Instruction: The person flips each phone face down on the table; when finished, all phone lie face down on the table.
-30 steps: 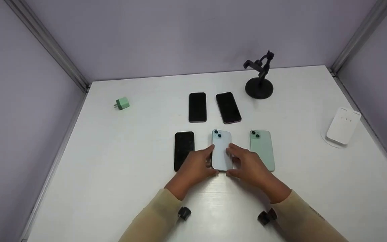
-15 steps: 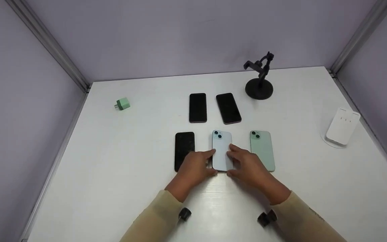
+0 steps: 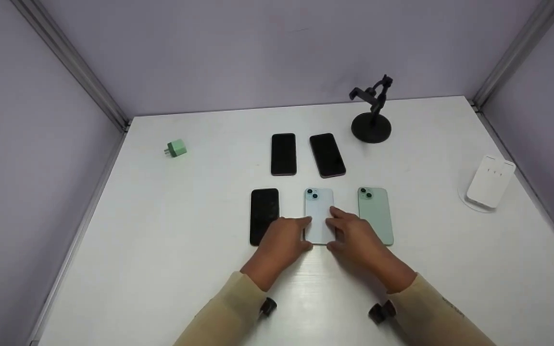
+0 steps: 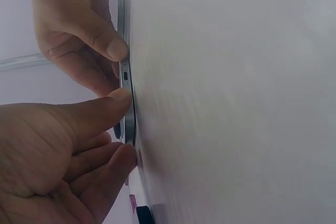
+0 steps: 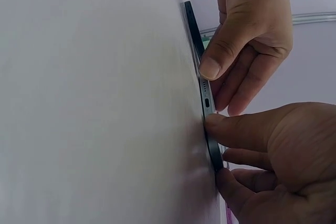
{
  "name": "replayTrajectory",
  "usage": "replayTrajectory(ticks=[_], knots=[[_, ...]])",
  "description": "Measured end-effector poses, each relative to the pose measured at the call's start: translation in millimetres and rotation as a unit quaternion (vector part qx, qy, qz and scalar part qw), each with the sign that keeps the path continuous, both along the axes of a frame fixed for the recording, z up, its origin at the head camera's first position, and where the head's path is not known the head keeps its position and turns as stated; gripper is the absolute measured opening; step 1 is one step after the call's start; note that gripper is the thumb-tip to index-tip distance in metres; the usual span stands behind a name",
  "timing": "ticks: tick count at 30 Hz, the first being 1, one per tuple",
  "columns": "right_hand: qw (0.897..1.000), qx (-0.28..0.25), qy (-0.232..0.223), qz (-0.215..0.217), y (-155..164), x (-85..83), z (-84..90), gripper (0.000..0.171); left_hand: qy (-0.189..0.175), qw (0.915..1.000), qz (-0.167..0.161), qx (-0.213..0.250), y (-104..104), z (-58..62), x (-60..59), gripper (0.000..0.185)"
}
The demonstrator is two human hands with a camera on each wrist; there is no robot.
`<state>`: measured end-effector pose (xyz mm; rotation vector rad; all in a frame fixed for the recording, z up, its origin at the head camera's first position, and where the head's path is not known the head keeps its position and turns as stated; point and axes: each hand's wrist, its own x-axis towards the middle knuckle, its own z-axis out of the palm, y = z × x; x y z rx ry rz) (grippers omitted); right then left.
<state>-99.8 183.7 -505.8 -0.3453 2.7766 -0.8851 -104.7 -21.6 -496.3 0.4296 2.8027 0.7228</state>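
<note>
The left hand has slid its fingers nearward along the light-blue smartphone, midway between the side edges of the tabletop; both hands, partly curled, the right hand included, pinch its near corners, roughly aligning it with the mint-green smartphone.

Well short of the far edge of the bench, left hand and right hand face each other, both pinching.
</note>
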Motion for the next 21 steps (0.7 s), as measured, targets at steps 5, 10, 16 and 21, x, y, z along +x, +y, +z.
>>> replayTrajectory(ticks=[5,10,16,21], knots=[[1.000,0.006,-0.008,-0.003,-2.1,-0.7,0.0,0.062,-0.004,0.9999,-0.006,0.013,-5.8,-0.2,-1.2,0.067],[1.000,0.020,-0.015,0.001,-6.6,1.7,3.2,0.063,-0.003,0.9986,0.011,0.052,-17.9,1.4,-4.7,0.071],[1.000,0.022,0.000,0.008,-14.2,4.8,14.7,0.074,0.001,0.9938,0.047,0.101,-41.6,11.6,-15.0,0.077],[0.999,-0.007,0.011,0.034,-21.8,4.2,23.4,0.084,-0.002,0.9906,0.082,0.110,-64.2,21.6,-25.6,0.081]])
